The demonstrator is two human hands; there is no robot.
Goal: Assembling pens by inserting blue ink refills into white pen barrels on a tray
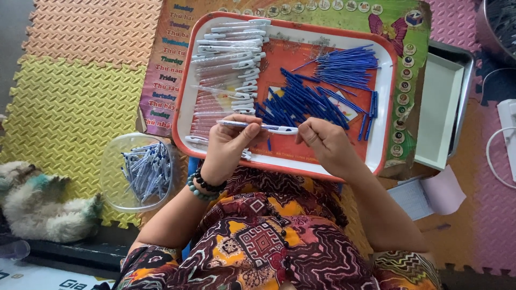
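My left hand [228, 145] and my right hand [325, 142] together hold one clear pen barrel with a white cap [258, 127], lying level over the near edge of a red-and-white tray [384, 91]. On the tray's left side lies a row of clear pen barrels with white caps [231, 59]. A heap of dark blue pen caps [298, 102] fills the middle. Thin blue ink refills [346, 67] lie at the tray's right. My left wrist wears bead bracelets.
A clear plastic bowl [137, 172] with several assembled pens stands left of my lap. A white empty tray [438, 107] lies to the right, paper sheets [430, 193] below it. A fluffy animal [43, 201] rests at far left on coloured foam mats [70, 102].
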